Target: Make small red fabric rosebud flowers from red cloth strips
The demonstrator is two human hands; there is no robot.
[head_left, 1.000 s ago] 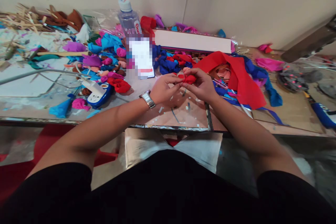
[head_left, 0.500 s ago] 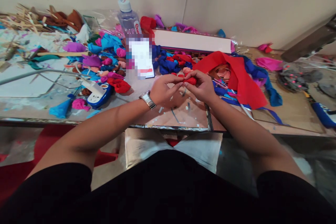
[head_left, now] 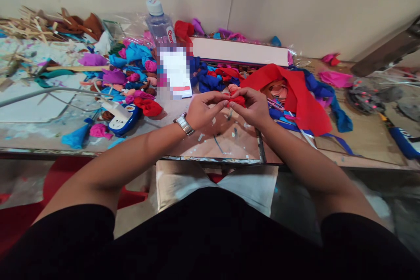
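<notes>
My left hand, with a metal watch on its wrist, is closed, its thumb and fingertips pinching the left end of a small crumpled piece of red crepe paper. From the other side my right hand grips the same piece between thumb and fingers. Both hands are just above the table, fingertips almost meeting. Part of the piece is hidden by the fingers. Behind it lies a peach paper rosette. A wide red crepe strip curves over the table right of my right hand.
A phone leans against a water bottle. Left of it are heaped paper flowers and a blue-and-white power socket with a cable. A long white box stands at the back. Wooden sticks pile up far left.
My fingers have shifted slightly on the red crepe paper, and a little more of it shows between my hands. The things on the table are unchanged.
</notes>
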